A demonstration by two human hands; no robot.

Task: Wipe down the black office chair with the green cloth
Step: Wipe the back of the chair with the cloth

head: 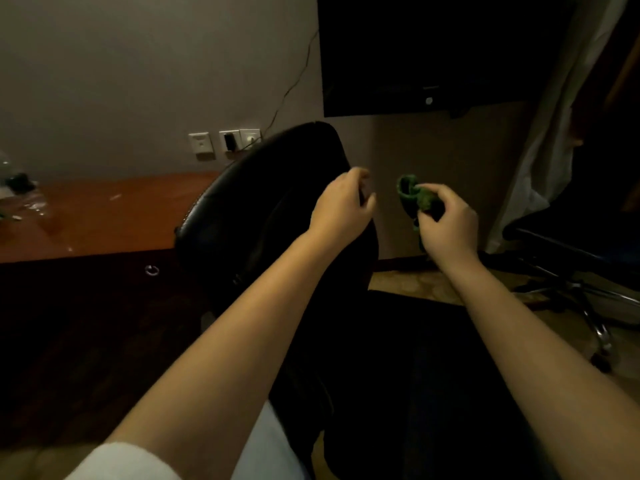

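Observation:
The black office chair (256, 209) stands in front of me, its padded backrest facing me and its seat lost in shadow below. My right hand (446, 223) grips the bunched green cloth (414, 197) in the air just right of the backrest, clear of the chair. My left hand (343, 206) has its fingers curled over the right edge of the backrest near the top, holding it.
An orange-brown desk (104, 220) with a dark drawer front runs along the left. Wall sockets (225, 142) sit above it. A dark screen (433, 53) hangs on the wall. A second black chair (571, 258) with a chrome base stands at right beside a pale curtain.

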